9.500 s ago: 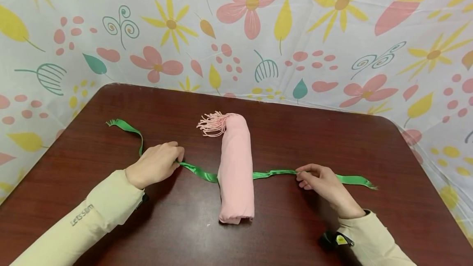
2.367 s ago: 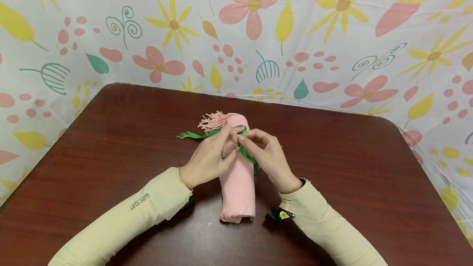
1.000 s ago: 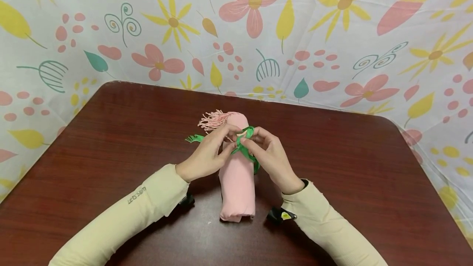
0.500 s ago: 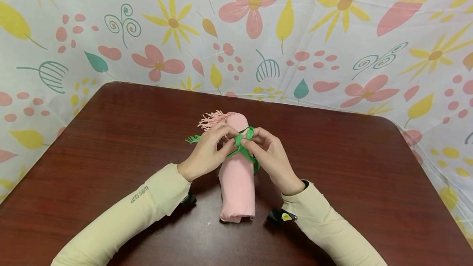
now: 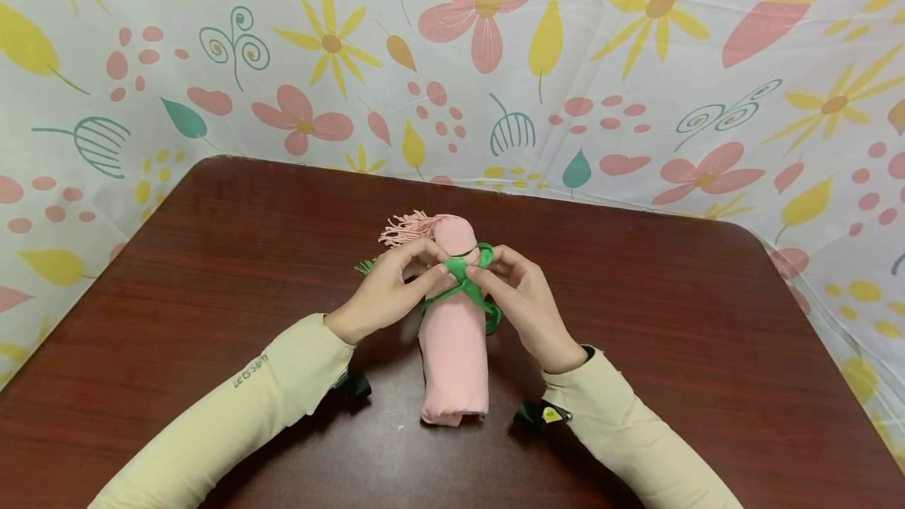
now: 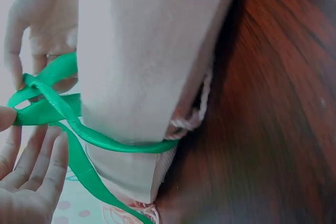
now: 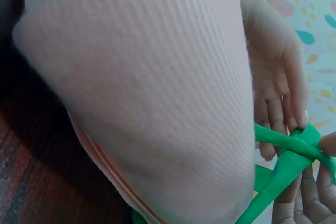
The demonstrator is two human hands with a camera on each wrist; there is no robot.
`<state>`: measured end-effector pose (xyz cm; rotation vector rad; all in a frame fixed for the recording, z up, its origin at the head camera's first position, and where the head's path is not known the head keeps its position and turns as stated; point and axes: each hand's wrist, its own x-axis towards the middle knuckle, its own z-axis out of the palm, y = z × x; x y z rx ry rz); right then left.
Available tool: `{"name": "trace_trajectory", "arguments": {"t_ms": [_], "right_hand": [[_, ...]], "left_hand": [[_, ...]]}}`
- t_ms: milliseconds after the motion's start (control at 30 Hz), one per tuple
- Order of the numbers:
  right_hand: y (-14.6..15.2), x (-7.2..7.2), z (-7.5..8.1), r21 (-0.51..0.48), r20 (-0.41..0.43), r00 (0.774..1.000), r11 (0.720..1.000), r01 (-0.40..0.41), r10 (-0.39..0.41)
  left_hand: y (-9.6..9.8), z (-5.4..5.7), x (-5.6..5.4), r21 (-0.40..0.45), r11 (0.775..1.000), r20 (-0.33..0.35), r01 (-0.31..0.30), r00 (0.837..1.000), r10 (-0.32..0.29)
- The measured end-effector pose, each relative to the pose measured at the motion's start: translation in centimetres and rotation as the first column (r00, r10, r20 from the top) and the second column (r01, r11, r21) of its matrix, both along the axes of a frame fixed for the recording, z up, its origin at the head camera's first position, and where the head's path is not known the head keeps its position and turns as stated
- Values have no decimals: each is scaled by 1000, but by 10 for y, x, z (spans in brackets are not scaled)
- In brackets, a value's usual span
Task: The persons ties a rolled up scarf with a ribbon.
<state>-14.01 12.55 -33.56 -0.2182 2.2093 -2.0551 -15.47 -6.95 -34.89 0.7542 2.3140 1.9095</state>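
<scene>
Now, centre frame: ribbon (image 5: 457, 267) pinched by left hand (image 5: 385, 291) and right hand (image 5: 525, 301) | cloth roll (image 5: 456, 360) wrapped | tension best kept even

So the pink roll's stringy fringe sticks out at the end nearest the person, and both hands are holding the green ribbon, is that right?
Not quite: the head view shows the stringy fringe at the far end of the pink roll, not the near one. The rest is right: the left hand and the right hand both hold the green ribbon.
</scene>
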Motion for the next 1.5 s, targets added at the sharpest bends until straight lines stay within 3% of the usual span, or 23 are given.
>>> {"name": "trace_trajectory", "arguments": {"t_ms": [167,433,1167,1500], "right_hand": [[2,0,0,-18,-3,1000,1000,14,-14],[4,-1,1,-20,-5,999,999,43,-43],[26,-3,-2,1,-15,995,995,99,-99],[36,-3,-6,40,-14,989,988,149,-149]], "left_hand": [[0,2,0,71,997,39,-3,999,0],[-3,5,-2,81,997,22,12,1000,-14],[-25,11,-5,-59,997,-14,-57,998,57],[-43,15,-4,-145,988,-1,-47,999,47]]}}
